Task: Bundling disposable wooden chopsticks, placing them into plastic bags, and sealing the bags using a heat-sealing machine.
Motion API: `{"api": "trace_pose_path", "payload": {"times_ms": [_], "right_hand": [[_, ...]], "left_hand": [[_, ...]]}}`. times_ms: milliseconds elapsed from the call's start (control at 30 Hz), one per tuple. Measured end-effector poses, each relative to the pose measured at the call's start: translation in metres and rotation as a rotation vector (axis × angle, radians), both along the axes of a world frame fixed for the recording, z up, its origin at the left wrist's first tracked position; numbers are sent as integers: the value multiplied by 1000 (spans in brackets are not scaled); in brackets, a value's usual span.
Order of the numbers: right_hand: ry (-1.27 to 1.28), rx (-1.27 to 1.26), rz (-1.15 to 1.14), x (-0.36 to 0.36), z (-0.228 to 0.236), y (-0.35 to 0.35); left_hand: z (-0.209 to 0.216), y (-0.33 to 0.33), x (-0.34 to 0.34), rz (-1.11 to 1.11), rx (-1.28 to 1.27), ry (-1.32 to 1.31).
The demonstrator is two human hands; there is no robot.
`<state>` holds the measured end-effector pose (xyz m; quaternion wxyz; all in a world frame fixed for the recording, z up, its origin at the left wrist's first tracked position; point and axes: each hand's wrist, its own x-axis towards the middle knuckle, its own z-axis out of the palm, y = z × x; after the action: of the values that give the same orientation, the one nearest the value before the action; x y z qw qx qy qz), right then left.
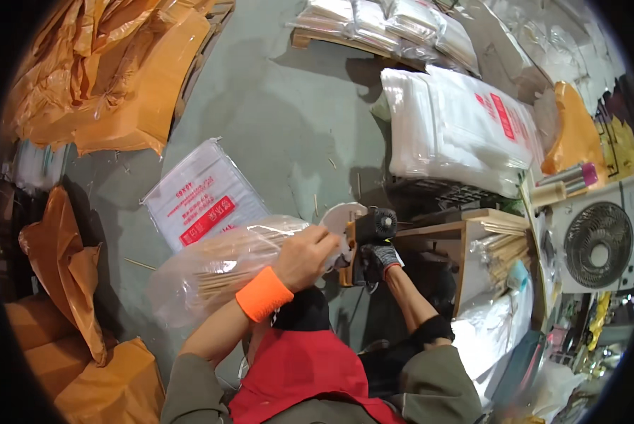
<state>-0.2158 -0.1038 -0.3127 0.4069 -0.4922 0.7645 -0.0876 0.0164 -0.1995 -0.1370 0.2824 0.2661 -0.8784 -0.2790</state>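
A clear plastic bag of thin wooden sticks [221, 265] lies across the space in front of me, its closed end to the left. My left hand [304, 256], with an orange band at its wrist, is closed around the gathered neck of that bag. In my gloved right hand [380, 261] is a black and yellow hand-held machine [372, 227], held against the bag's neck beside my left fingers. The fingers are partly hidden by the machine. A pale round disc [341, 215] shows just behind it.
A flat white printed bag [207, 194] lies on the floor beyond the stick bag. Stacked white bags [451, 131] stand at the right, above a wooden box of sticks [501, 247]. Orange sacks [129, 92] fill the left side. A fan [598, 246] stands far right.
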Motion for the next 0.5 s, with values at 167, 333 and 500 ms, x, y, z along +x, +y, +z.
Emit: {"api": "trace_pose_path", "payload": {"times_ms": [167, 333, 500], "right_hand": [[-785, -282, -773, 10, 212, 37], [-439, -553, -523, 29, 288, 44], [-660, -624, -527, 52, 325, 24]], "left_hand": [[20, 3, -18, -82, -5, 111], [25, 12, -25, -105, -130, 169], [27, 14, -23, -198, -186, 210]]}}
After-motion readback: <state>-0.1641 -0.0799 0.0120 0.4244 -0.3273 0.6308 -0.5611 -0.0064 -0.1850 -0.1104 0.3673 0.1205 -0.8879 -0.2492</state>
